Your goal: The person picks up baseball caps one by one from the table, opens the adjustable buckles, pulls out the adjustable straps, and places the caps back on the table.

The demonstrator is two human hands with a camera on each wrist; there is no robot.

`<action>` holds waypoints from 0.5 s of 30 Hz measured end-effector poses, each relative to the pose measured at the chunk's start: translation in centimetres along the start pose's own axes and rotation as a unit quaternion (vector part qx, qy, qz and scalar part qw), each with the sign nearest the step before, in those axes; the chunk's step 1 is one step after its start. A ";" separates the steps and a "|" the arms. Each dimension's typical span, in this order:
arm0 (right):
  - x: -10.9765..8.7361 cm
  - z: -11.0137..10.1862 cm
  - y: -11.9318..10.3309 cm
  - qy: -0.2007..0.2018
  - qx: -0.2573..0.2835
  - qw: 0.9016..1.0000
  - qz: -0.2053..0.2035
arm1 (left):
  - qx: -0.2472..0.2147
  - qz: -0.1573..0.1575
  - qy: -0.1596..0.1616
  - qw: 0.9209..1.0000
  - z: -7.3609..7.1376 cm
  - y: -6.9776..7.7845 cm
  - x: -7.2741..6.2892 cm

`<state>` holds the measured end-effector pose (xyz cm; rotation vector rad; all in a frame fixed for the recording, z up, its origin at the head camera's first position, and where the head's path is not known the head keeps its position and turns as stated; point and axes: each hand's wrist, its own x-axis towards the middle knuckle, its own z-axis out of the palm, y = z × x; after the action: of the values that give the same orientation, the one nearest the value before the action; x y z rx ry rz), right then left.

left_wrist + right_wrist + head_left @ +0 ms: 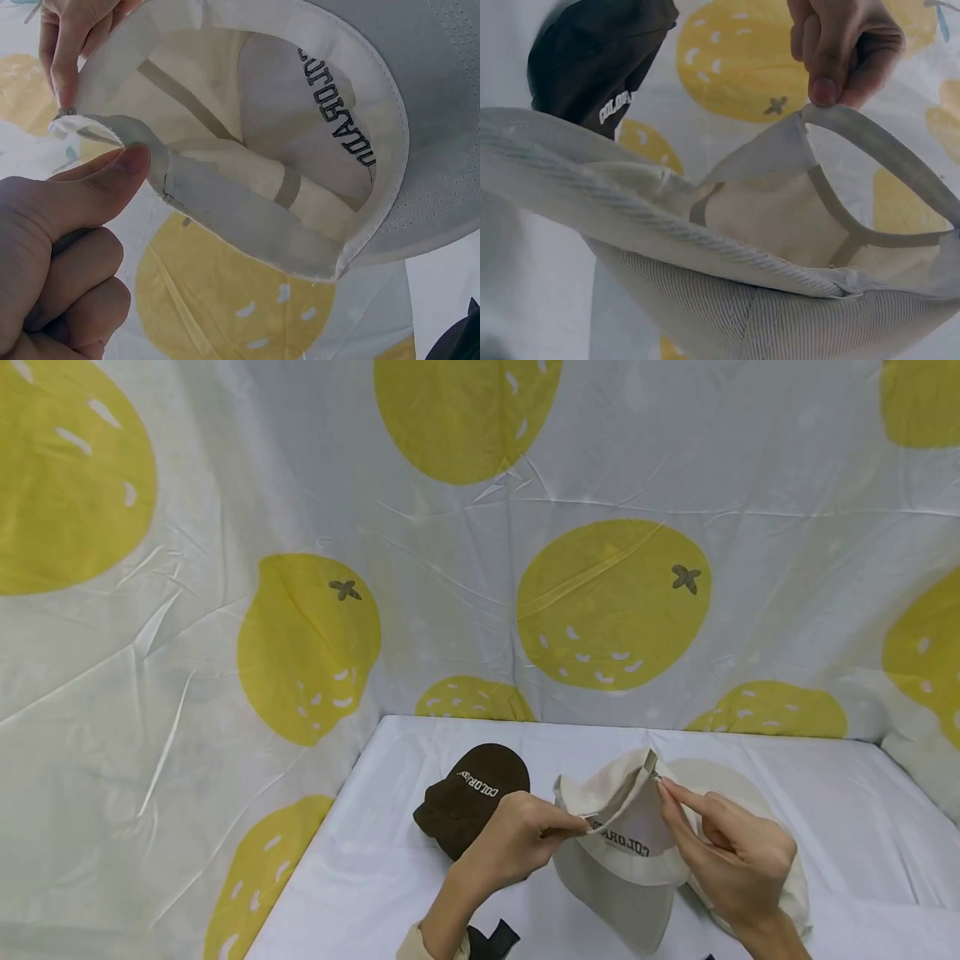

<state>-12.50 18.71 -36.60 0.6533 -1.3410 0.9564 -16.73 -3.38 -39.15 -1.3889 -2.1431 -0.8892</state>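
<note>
A cream baseball cap (637,902) is held up between both hands, its brim down and its hollow inside facing me. Dark lettering (330,105) shows through the inside of the crown. My left hand (525,831) pinches one end of the narrow back strap (885,150) between thumb and finger. At the strap's other end, by a small metal clasp, the fingers and thumb of my right hand (738,852) pinch the band. In the right wrist view only the left hand (847,49) appears, over the cap's back opening.
A dark brown cap (487,781) with white lettering lies on the white-covered table (352,868), behind the left hand. Another pale cap (795,893) lies behind the right hand, partly hidden. Lemon-patterned curtains (450,627) stand at the table's back and left.
</note>
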 end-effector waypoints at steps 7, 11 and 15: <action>-0.2 -0.3 0.1 -0.008 0.001 1.000 0.017 | 0.000 -0.003 0.007 1.000 -1.4 -0.6 -0.3; -0.3 -0.3 0.1 -0.006 0.001 1.000 0.022 | -0.039 -0.023 -0.003 0.999 -1.8 -0.5 -0.4; -0.3 -0.3 0.1 -0.005 -0.003 1.000 0.026 | -0.073 -0.044 -0.014 0.996 -2.1 -0.5 -0.4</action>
<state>-12.44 18.93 -36.94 0.6211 -1.3749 0.9919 -16.97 -5.30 -38.06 -1.3935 -2.2135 -1.0837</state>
